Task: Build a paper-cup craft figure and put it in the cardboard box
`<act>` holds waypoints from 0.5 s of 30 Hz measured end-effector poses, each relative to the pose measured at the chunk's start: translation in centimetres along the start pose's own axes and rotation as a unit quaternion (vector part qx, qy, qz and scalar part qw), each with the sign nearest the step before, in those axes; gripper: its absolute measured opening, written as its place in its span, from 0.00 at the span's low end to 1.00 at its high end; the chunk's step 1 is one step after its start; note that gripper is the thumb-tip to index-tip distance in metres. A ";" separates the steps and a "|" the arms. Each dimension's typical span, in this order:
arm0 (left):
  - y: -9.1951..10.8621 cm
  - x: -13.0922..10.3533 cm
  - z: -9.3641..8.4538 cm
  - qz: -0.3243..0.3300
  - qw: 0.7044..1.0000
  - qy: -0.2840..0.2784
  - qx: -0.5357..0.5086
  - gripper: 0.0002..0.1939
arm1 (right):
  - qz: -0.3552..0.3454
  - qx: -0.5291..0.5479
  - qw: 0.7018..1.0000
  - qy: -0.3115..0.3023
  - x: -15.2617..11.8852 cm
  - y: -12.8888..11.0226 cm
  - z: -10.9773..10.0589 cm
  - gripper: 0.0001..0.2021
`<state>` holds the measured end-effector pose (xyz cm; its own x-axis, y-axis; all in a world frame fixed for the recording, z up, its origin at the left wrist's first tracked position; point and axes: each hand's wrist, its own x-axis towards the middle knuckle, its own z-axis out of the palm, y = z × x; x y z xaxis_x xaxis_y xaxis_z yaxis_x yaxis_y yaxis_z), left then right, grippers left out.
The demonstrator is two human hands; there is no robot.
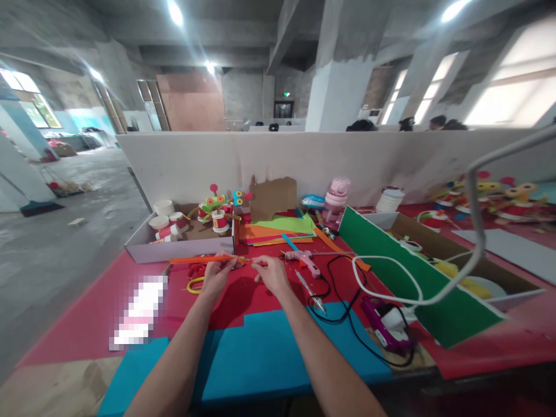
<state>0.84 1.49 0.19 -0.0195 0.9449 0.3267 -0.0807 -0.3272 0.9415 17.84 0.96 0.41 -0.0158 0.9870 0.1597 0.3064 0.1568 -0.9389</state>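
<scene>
A long, thin orange strip (pixel 185 261) stretches sideways above the red table covering. My left hand (pixel 219 272) is closed on it near its middle. My right hand (pixel 270 272) pinches the strip's right end between thumb and fingers. Under and beside my left hand lie scissors with yellow handles (pixel 195 285), partly covered, and a small red item. A pink glue gun (pixel 306 262) rests just right of my right hand, with a silver and white pen-like tool (pixel 310 291) in front of it. Blue sheets (pixel 256 353) lie beneath my forearms.
A white box (pixel 178 252) with paper cups stands at the back left. Coloured paper (pixel 278 233) lies behind my hands. On the right are a green-sided box (pixel 408 284), a purple power strip (pixel 384 327) and looping cables.
</scene>
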 end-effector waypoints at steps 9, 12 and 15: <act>-0.1 0.0 0.0 0.004 1.000 -0.001 -0.015 0.11 | -0.038 0.032 0.999 -0.017 -0.2 -0.3 0.2 0.09; -0.3 -0.1 0.2 -0.001 1.000 -0.006 -0.023 0.11 | -0.010 -0.004 1.000 -0.004 -0.1 -0.2 0.1 0.09; -0.5 -0.1 0.4 -0.003 1.000 -0.003 -0.023 0.10 | -0.024 0.009 1.000 0.001 0.1 -0.1 0.3 0.08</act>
<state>1.26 1.51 -0.26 -0.0137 0.9466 0.3221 -0.1259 -0.3212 0.9386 17.50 1.06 0.43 -0.0277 0.9784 0.2047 0.2889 0.2039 -0.9354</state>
